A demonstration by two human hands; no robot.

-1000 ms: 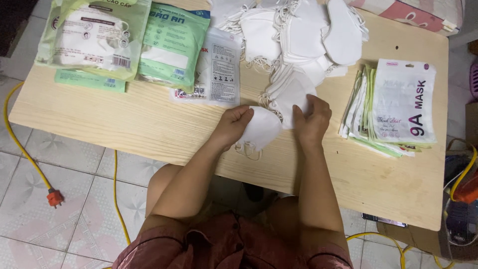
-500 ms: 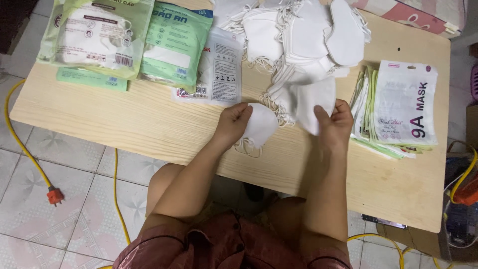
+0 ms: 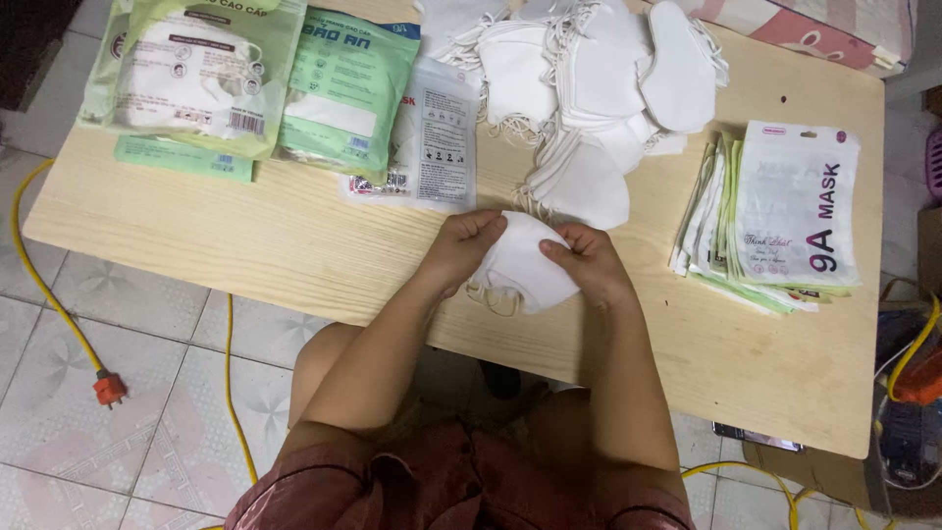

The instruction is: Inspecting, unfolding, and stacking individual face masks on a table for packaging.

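Head view looks down on a pale wooden table (image 3: 294,245) with both hands meeting near its front edge. Sealed packs hold goods at the far left: a large clear-and-green pack (image 3: 191,74) shows white masks inside, and a green pack (image 3: 348,93) lies just beside it, with a small clear pouch (image 3: 437,137) next to that. At the right a stack of flat printed pouches (image 3: 775,221) lies fanned; whether they hold anything cannot be told from here. A loose heap of white masks (image 3: 589,88) covers the far middle of the table.

The folded white mask (image 3: 520,265) sits between the two hands, just in front of the heap, over the table's near edge. Its long axis runs roughly left to right, the rounded edge toward the person, and ear loops hang off its lower left side. The left hand (image 3: 461,250) has its fingers pinched together on the mask's left end; the right hand (image 3: 589,265) has thumb and fingers clamped on the right end.

Half a second ago the right hand was reaching out to the right, on another white piece near the pouches; it has now come back onto the mask, while the left hand has stayed put.
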